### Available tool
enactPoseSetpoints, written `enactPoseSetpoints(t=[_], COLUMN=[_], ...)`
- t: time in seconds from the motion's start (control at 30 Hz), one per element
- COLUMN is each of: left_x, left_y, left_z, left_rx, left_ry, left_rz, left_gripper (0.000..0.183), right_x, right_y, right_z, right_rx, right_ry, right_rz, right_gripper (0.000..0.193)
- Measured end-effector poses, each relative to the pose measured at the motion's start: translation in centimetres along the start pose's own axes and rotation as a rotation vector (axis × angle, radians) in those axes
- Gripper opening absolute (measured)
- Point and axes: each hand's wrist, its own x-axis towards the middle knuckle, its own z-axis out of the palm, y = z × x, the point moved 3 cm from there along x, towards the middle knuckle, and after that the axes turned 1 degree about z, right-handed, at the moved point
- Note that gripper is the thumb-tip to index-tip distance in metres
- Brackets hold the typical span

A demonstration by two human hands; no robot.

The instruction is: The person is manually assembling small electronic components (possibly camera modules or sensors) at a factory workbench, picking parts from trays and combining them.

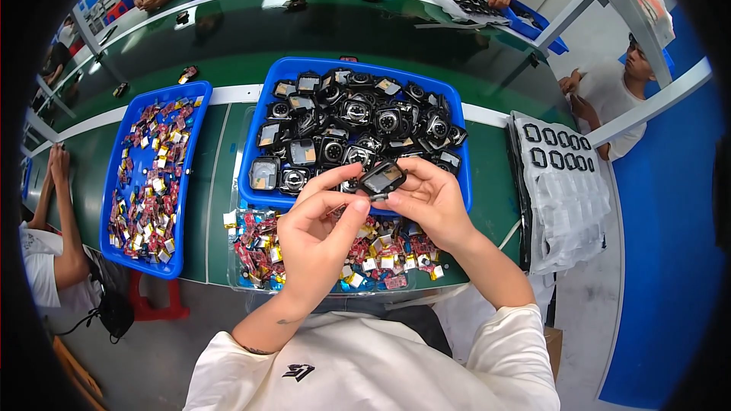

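Between my two hands is a black smartwatch case (382, 178), tilted, its dark rectangular face turned up. My right hand (432, 199) grips its right side and lower edge between fingers and thumb. My left hand (324, 224) is closed at its left edge, fingertips pinched there; exactly what they touch is partly hidden. Just beyond the hands stands a blue tray (266, 76) heaped with black watch cases (356, 110), some showing round sensor backs. Below my wrists, a clear tray (237, 278) holds small red circuit boards and white-and-yellow battery cells (381, 259).
Left, a long blue tray (199, 93) contains more small boards and cells. Right, a white foam tray (560, 183) carries black frames and plastic wrapping. Beyond runs a green conveyor belt (442, 46) with scattered parts. Co-workers sit at the far side and left; another person (620, 95) is at right, behind metal posts.
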Motion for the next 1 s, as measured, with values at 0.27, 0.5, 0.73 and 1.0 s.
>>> enactPoseSetpoints(t=[0.27,0.5,0.73,1.0], left_x=[0.5,0.6,0.8,0.8], left_y=[-1.0,-0.8,-0.6,-0.8], left_z=[-0.3,-0.3,-0.5,-0.4], left_rx=[0.047,0.17,0.477,0.485], left_ry=[0.067,0.033,0.045,0.034], left_rz=[0.067,0.118,0.238,0.231], left_gripper=[0.006,0.005,0.005,0.005], right_x=[-0.4,-0.6,-0.6,-0.8], right_y=[-0.4,-0.9,0.0,0.1], right_z=[1.0,1.2,1.1,1.1], right_rx=[-0.053,-0.338,-0.154,-0.235], right_ry=[-0.124,-0.046,0.022,0.031], right_rz=[-0.052,-0.082,-0.07,-0.088], right_gripper=[0.039,0.042,0.029,0.027])
